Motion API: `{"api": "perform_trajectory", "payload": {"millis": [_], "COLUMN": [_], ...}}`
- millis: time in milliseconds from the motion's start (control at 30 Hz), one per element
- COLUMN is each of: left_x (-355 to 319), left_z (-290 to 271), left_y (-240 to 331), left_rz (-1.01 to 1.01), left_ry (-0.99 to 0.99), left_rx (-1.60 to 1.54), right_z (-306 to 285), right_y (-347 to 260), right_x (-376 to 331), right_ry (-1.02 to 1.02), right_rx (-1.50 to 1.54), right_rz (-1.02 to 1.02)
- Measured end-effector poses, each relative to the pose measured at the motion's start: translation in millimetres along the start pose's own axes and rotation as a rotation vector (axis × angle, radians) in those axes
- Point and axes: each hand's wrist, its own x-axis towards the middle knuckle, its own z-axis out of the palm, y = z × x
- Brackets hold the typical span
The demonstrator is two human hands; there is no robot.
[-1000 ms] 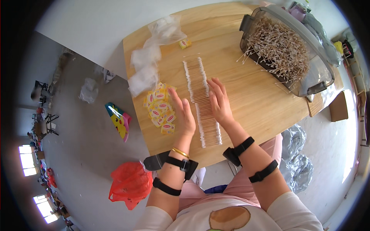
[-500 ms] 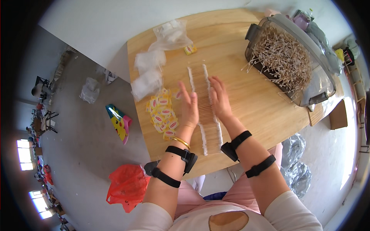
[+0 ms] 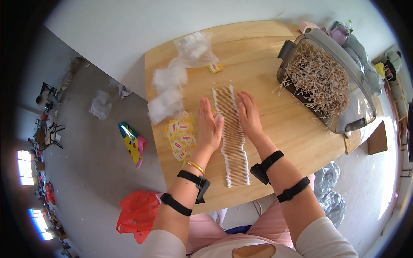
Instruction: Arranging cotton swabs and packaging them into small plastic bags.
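A long row of cotton swabs (image 3: 235, 133) lies side by side on the wooden table, white tips forming its two edges. Along its left edge stands my left hand (image 3: 209, 129), fingers stretched out and thumb close to the swab tips. My right hand (image 3: 250, 115) is at the opposite edge, also open, its fingers extended and slightly bent. Neither hand holds anything; whether they touch the tips is hard to make out. To the left of my left hand lies a pile of small yellow and white packets (image 3: 180, 136), partly covered by the hand.
A clear bin (image 3: 359, 122) full of loose swabs (image 3: 316, 77) lies tipped at the right. Clear plastic bags (image 3: 195, 49) and a small yellow box (image 3: 216, 68) are at the back left. A red bag (image 3: 137, 215) is beyond the table's left edge.
The whole view has shifted, so the table sits lower in the picture. My left hand's fingers have drawn closer together. My right hand remains along the row's right edge.
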Motion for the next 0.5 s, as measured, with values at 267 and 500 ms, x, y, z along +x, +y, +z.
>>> {"api": "perform_trajectory", "payload": {"millis": [267, 500], "left_x": [-38.7, 8.8], "left_z": [-36.4, -26.4], "left_y": [8.9, -1.6], "left_rz": [-0.031, -0.045], "left_ry": [-0.301, 0.071], "left_rx": [0.782, 0.223], "right_z": [0.9, 7.8], "right_y": [-5.0, -1.1], "right_x": [-2.1, 4.8], "right_ry": [-0.016, 0.014], "right_rx": [-0.021, -0.032], "right_rz": [0.027, 0.039]}}
